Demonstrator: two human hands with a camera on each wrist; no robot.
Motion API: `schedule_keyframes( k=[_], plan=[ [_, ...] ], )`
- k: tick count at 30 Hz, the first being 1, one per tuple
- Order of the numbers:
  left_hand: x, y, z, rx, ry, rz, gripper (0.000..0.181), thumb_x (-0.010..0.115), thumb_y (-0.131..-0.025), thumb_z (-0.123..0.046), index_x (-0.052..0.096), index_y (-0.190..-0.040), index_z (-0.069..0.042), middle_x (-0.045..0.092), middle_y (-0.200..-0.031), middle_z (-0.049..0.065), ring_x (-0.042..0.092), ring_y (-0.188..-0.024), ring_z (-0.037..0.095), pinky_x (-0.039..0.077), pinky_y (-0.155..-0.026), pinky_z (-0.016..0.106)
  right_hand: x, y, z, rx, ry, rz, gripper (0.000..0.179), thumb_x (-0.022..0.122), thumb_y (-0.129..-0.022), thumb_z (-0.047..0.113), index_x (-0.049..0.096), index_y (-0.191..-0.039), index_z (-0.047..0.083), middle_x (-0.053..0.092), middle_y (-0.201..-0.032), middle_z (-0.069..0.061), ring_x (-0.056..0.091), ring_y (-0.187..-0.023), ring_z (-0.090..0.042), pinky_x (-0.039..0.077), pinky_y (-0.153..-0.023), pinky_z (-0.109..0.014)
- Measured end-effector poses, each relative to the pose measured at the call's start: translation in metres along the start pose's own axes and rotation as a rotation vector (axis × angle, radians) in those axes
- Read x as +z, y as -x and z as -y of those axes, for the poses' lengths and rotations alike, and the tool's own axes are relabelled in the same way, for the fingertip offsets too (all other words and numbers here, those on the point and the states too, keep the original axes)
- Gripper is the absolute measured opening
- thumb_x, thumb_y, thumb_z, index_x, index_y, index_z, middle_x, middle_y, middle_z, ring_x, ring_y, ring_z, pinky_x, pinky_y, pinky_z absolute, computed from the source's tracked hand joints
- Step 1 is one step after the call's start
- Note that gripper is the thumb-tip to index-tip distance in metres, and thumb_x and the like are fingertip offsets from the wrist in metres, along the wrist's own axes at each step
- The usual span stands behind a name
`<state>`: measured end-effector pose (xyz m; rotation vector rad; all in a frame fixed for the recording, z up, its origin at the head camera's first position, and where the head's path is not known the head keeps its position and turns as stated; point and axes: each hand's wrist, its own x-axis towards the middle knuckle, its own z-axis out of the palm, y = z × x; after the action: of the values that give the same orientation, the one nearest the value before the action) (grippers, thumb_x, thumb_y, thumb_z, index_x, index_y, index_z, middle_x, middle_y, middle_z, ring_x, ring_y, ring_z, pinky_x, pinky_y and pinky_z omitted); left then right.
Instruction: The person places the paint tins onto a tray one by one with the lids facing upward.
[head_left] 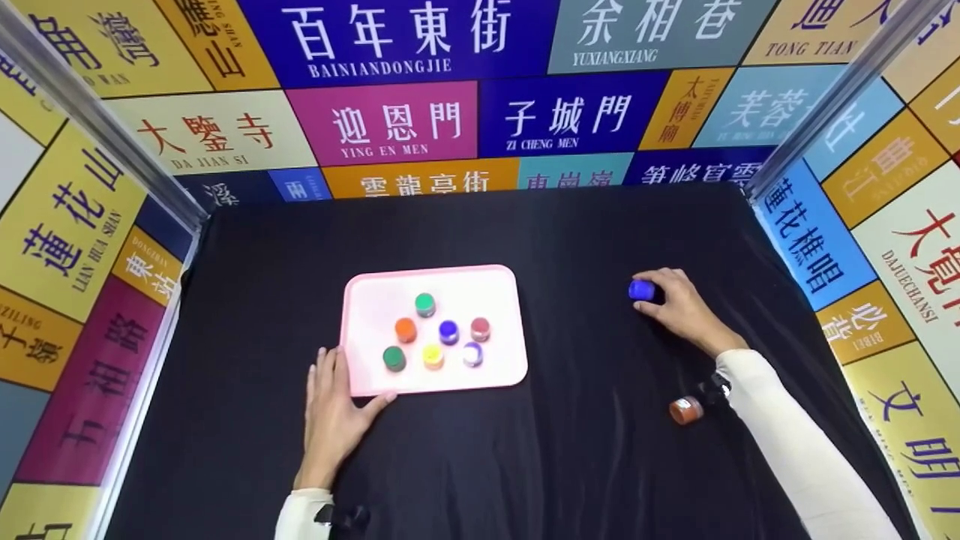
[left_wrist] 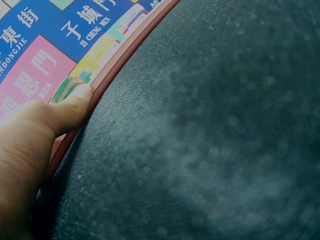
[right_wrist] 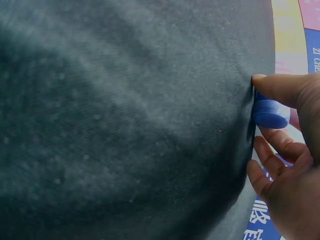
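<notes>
My right hand (head_left: 686, 307) pinches a small paint jar with a blue cap (head_left: 641, 290) between thumb and fingers, at the cloth on the right side. The right wrist view shows the blue cap (right_wrist: 271, 114) beside the thumb. My left hand (head_left: 334, 416) rests at the near left corner of a pink tray (head_left: 499, 285), fingers straight along its left edge. Its thumb touches the tray's near rim (left_wrist: 116, 62) in the left wrist view. Several small paint jars stand on the tray, among them a green one (head_left: 425, 304), an orange one (head_left: 405, 330) and a yellow one (head_left: 433, 356).
An orange-brown paint jar (head_left: 685, 409) lies on its side on the black cloth (head_left: 592, 450), close to the right wrist. Panels with colourful lettering (head_left: 382, 120) wall in the back and both sides, with metal posts (head_left: 814, 105) at the corners.
</notes>
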<state>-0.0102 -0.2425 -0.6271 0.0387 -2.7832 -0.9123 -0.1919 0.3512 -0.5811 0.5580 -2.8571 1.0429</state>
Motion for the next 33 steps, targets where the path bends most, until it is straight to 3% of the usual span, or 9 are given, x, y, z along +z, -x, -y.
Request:
schedule_keyframes(
  k=[16, 25, 33],
  plan=[
    [0.000, -0.001, -0.001, 0.004, 0.004, -0.010, 0.122, 0.097, -0.080, -0.051, 0.034, -0.167, 0.007, 0.037, -0.170, 0.032, 0.020, -0.166, 0.049, 0.012, -0.137, 0.062, -0.005, -0.003, -0.003, 0.005, 0.004, 0.000, 0.040, 0.087, -0.090, 0.001, 0.073, -0.127, -0.006, 0.073, -0.121, -0.028, 0.058, -0.116, -0.047, 0.044, -0.104, -0.059],
    [0.000, 0.000, 0.000, -0.016, 0.001, -0.008, 0.122, 0.097, -0.080, -0.051, 0.035, -0.168, 0.006, 0.036, -0.170, 0.030, 0.019, -0.166, 0.048, 0.013, -0.137, 0.063, -0.005, -0.004, 0.008, 0.045, -0.031, 0.002, 0.038, 0.090, -0.089, 0.005, 0.073, -0.122, -0.004, 0.075, -0.117, -0.024, 0.060, -0.111, -0.042, 0.044, -0.099, -0.050],
    [0.000, -0.001, 0.000, 0.017, 0.021, -0.036, 0.121, 0.098, -0.078, -0.051, 0.037, -0.165, 0.007, 0.039, -0.168, 0.032, 0.024, -0.164, 0.050, 0.013, -0.137, 0.060, -0.004, -0.008, 0.025, 0.030, -0.034, 0.027, 0.034, 0.091, -0.089, 0.008, 0.075, -0.117, 0.001, 0.074, -0.112, -0.018, 0.060, -0.107, -0.035, 0.043, -0.094, -0.044]
  ],
)
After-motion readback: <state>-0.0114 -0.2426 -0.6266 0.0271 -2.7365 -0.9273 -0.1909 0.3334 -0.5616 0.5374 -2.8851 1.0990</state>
